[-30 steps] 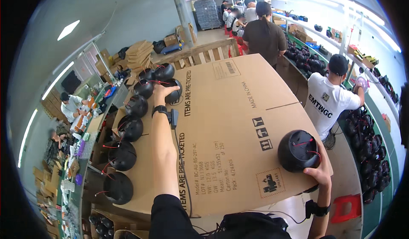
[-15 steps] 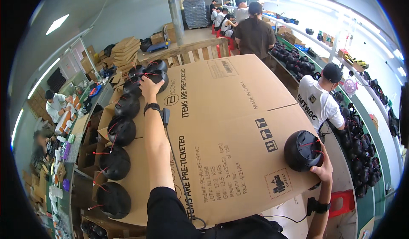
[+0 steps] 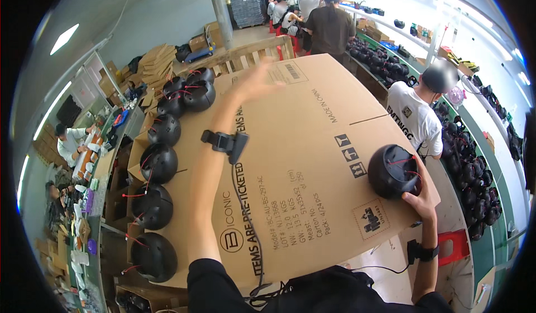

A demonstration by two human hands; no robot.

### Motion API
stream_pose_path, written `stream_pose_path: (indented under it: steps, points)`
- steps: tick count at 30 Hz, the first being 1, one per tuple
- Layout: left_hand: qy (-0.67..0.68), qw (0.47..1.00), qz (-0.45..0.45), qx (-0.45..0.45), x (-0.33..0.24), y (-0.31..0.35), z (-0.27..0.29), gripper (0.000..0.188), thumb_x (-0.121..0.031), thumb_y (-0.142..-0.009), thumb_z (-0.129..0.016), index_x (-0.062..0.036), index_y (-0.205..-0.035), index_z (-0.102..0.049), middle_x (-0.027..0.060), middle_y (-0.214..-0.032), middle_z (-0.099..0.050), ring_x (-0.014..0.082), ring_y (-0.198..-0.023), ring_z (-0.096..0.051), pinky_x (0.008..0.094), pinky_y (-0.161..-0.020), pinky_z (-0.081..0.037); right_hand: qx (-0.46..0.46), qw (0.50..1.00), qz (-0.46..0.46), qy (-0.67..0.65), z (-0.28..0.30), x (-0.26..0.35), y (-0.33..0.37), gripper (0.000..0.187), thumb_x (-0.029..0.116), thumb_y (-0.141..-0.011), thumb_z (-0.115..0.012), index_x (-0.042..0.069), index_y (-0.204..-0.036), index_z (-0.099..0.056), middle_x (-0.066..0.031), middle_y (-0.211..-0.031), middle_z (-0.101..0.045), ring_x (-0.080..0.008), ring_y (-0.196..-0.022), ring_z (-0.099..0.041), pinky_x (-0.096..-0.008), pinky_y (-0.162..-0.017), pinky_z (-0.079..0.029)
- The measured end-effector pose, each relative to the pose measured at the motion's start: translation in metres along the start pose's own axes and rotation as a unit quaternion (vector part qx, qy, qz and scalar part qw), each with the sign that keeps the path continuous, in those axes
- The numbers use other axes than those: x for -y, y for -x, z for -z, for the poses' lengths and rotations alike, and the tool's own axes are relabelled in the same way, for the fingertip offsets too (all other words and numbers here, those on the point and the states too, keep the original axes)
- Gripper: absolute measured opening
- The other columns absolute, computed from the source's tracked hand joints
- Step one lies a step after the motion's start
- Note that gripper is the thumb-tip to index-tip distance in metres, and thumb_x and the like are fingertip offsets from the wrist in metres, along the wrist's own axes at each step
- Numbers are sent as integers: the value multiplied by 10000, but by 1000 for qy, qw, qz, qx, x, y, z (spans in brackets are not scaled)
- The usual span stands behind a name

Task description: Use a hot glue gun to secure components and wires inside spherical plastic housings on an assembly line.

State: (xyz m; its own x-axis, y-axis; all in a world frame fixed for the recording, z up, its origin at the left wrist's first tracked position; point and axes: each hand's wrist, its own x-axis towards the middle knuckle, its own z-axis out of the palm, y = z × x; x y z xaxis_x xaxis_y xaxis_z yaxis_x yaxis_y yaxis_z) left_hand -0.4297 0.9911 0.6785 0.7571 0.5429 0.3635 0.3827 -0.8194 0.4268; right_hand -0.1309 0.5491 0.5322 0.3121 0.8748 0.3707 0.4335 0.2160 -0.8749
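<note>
My left hand (image 3: 258,83) is in the air above the far part of a large cardboard carton (image 3: 301,128). It is blurred by motion, but its fingers look stretched apart with nothing in them. At the carton's right edge, my right hand (image 3: 425,197) is closed round the side of a black round shell (image 3: 391,173) with red wires on its top. A row of similar black shells runs along the carton's left side, from a near shell (image 3: 153,257) to a cluster at the far end with another shell (image 3: 199,96). Each wrist wears a black strap.
A person in a white shirt (image 3: 416,112) works at the right beside a green bench heaped with black shells (image 3: 466,190). A wooden pallet (image 3: 245,58) stands beyond the carton. A red stool (image 3: 453,247) is at lower right, and a cluttered bench (image 3: 97,207) at left.
My left hand has let go of the far black shell and swung right over the carton. My right hand stays on its shell. The view has shifted slightly.
</note>
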Motion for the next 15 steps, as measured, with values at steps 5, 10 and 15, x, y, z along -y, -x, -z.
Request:
stream_pose_path:
  steps: [5, 10, 15]
  points:
    - [7, 918, -294, 267, -153, 20, -103, 1318, -643, -625, -849, -101, -1602, -150, 234, -1626, -216, 380, -1518, -202, 542, -1222, -220, -49, 993, -95, 57, -71, 35, 13, 1024, 232, -877, -760, -38, -1588, -74, -266, -1567, -324, -310, -1459, -342, -397, -1207, -234]
    - [-159, 913, -279, 252, -168, 68, -101, 1355, -604, -566, -877, -171, -1611, -132, 247, -1597, -277, 396, -1490, -267, 749, -1123, -196, 115, 977, 9, 179, -93, 53, 4, 742, 183, -882, -713, -24, -1506, -368, -245, -1493, -454, -377, -1360, -483, -412, -1126, -387]
    - [-163, 907, -100, 374, -151, 54, -88, 1252, -644, -561, -844, -137, -1562, -290, 191, -1493, -445, 374, -1402, -402, 578, -1103, -375, 66, 980, 11, 190, -96, 54, 13, 563, 186, -867, -712, 9, -1367, -524, -195, -1451, -503, -388, -1293, -535, -442, -1052, -463]
